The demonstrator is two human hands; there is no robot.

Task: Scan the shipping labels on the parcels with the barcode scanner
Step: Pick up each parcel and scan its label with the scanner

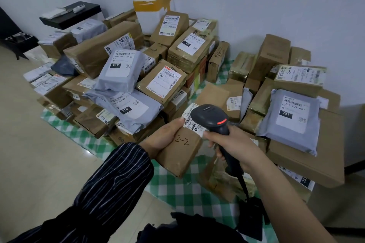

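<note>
The left grip (166, 138) is curled round a small brown box (179, 154) marked 2-2, holding it up over the green checked cloth (177, 189). The right grip (235, 144) is wrapped round the handle of the black scanner (211, 116), and the scanner's head sits just above the white label (194, 123) on the box's far end. Lots of other parcels (126, 69) lie piled behind.

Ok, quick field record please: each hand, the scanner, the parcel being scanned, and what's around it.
left hand: holds the brown parcel marked 2-2 by its left edge
right hand: grips the barcode scanner by its handle
scanner head: hangs over the parcel's shipping label
label: white, at the parcel's far end, partly hidden by the scanner
surroundings: heaps of boxes and grey mailers on a green checked cloth
</note>
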